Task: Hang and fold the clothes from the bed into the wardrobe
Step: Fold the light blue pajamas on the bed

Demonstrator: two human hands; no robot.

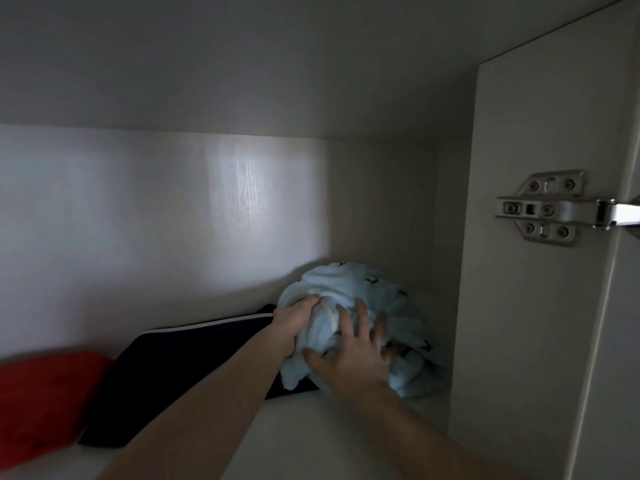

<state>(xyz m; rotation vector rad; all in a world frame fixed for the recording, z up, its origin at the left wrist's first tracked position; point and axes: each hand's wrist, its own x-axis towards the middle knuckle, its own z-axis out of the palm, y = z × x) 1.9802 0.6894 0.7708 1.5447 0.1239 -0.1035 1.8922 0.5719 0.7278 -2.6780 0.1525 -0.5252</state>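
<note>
A bundled light-blue fleece garment with small dark stars point(356, 289) lies on the wardrobe shelf point(329, 441), pushed into its back right corner. My left hand point(294, 323) grips the bundle's left side, fingers curled into the fabric. My right hand point(353, 351) presses flat on the front of the bundle with its fingers spread. A folded dark navy garment with a white stripe point(180, 372) lies just left of the blue bundle, partly under my left forearm. Further left sits a folded red garment point(45, 400).
The wardrobe side panel point(526, 306) stands close on the right and carries a metal door hinge point(554, 209). The pale back wall point(156, 220) runs behind the clothes. The shelf above forms a low ceiling point(242, 64).
</note>
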